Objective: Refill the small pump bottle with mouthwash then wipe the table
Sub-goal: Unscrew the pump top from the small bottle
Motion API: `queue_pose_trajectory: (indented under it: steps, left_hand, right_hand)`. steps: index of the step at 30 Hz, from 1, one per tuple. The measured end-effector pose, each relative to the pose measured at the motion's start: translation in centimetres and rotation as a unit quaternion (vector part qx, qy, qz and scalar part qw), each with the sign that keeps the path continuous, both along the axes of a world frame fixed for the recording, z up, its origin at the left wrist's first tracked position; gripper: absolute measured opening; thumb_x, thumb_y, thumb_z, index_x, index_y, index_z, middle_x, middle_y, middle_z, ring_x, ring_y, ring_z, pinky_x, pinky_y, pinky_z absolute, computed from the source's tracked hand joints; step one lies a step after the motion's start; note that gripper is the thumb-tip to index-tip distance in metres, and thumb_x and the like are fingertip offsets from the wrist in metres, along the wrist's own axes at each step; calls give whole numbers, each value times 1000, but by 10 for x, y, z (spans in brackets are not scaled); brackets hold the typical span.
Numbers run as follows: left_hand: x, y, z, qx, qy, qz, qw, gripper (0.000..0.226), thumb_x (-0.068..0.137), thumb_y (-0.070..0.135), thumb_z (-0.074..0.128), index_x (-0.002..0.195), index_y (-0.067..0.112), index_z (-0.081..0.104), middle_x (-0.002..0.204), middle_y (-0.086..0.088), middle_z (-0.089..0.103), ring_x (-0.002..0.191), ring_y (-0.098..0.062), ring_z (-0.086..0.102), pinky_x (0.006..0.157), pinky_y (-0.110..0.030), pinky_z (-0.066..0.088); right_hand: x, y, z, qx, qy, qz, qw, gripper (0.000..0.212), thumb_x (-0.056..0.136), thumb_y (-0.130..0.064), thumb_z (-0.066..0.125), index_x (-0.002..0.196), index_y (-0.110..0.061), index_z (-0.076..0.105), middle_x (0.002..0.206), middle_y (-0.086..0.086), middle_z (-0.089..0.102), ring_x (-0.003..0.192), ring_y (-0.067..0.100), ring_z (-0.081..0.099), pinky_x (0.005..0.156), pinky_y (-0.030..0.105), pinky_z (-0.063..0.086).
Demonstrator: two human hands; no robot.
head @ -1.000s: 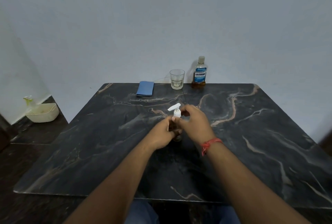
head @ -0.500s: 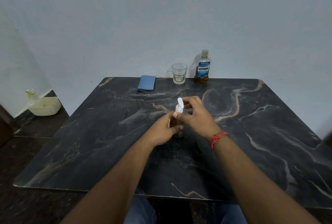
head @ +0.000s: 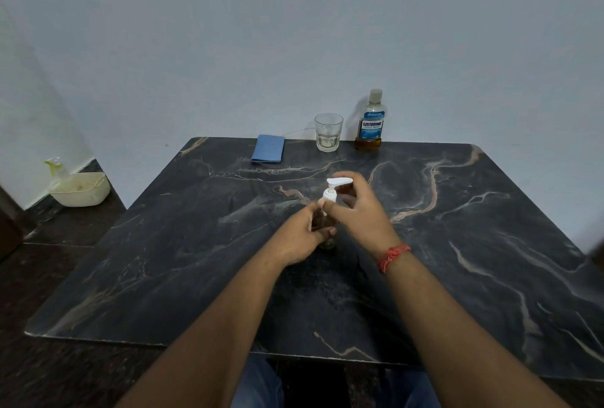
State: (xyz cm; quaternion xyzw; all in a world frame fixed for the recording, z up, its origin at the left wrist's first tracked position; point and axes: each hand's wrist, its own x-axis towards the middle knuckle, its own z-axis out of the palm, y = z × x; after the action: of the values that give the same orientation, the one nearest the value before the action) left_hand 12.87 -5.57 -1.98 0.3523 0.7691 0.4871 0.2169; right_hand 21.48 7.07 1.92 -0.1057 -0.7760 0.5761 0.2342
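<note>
White pump head (head: 336, 186) pinched in the right hand (head: 361, 214), left hand (head: 302, 239) wrapped round the small bottle (head: 327, 237) mid-table (head: 163, 244). Best hold the base firm, twist evenly, lift straight.

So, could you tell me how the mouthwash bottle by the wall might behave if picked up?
The mouthwash bottle looks nearly empty, liquid only at its base, so probably light. Tall and narrow, it may tip if nudged. Its smooth plastic could be slippery.

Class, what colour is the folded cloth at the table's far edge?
Blue: the folded cloth shows plainly in the head view, left of the glass.
</note>
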Motion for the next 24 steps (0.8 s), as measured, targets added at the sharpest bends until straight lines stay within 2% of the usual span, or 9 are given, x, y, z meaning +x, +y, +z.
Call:
queue_pose_trajectory:
  steps: [3, 6, 10, 13, 17, 20, 22, 24]
  left_hand:
    - [0, 0, 0, -3, -1, -1, 1000, 50, 94, 24, 70, 134, 40, 45, 125, 11, 65, 118, -3, 59, 109, -37, 44]
    - [-1, 0, -1, -3, -4, 3, 1000, 47, 93, 23, 70, 128, 44, 46, 126, 12, 65, 119, -3, 59, 110, -39, 44]
    - [-2, 2, -3, 2, -5, 4, 1000, 40, 92, 22, 70, 125, 38, 54, 119, 12, 69, 115, -4, 62, 108, -43, 45]
    - [-2, 1, -3, 1, -11, 5, 1000, 37, 92, 24, 71, 123, 39, 57, 118, 14, 70, 115, -3, 63, 109, -44, 44]
    - [-2, 1, -4, 16, -22, 1, 1000, 38, 93, 19, 70, 118, 44, 56, 123, 12, 70, 120, -5, 61, 112, -43, 41]
    - [-4, -1, -4, 25, -23, 3, 999, 39, 94, 16, 69, 118, 43, 56, 123, 14, 68, 119, -1, 60, 110, -36, 43]
    - [-11, -7, -4, 30, -18, 28, 999, 38, 94, 18, 68, 123, 39, 55, 123, 15, 67, 118, -1, 60, 107, -32, 45]
    - [-25, -16, -2, 34, 1, 71, 997, 38, 95, 19, 68, 127, 33, 53, 122, 13, 65, 116, -2, 61, 102, -30, 47]
  right_hand:
    - [-2, 1, -1, 3, -7, -23, 1000, 25, 84, -18, 73, 108, -21, 65, 106, 0, 67, 99, 13, 65, 81, 25, 53]
    - [-1, 1, 1, -29, 18, -9, 999, 11, 85, -11, 71, 96, -15, 70, 95, 3, 72, 88, 13, 69, 73, 24, 56]
    - [1, -3, 2, -79, 52, 5, 996, 18, 90, -10, 65, 101, -21, 74, 99, -4, 73, 92, 4, 68, 75, 18, 53]
    - [1, -2, 10, -119, 88, -17, 989, 20, 92, -15, 65, 109, -22, 73, 104, -6, 73, 100, 6, 67, 80, 19, 53]
    - [2, 3, 34, -154, 191, -66, 967, 17, 89, -25, 68, 105, -27, 74, 103, -9, 73, 99, 8, 67, 86, 27, 55]
    - [5, 10, 52, -174, 256, -123, 943, 12, 87, -33, 70, 98, -33, 75, 100, -7, 72, 98, 12, 66, 88, 32, 55]
    - [5, 15, 57, -182, 261, -147, 937, 9, 88, -32, 69, 95, -34, 75, 96, -8, 72, 94, 10, 66, 86, 28, 56]
    - [0, 16, 54, -148, 208, -159, 954, 9, 91, -32, 67, 88, -37, 74, 86, -13, 71, 82, 4, 65, 75, 20, 56]
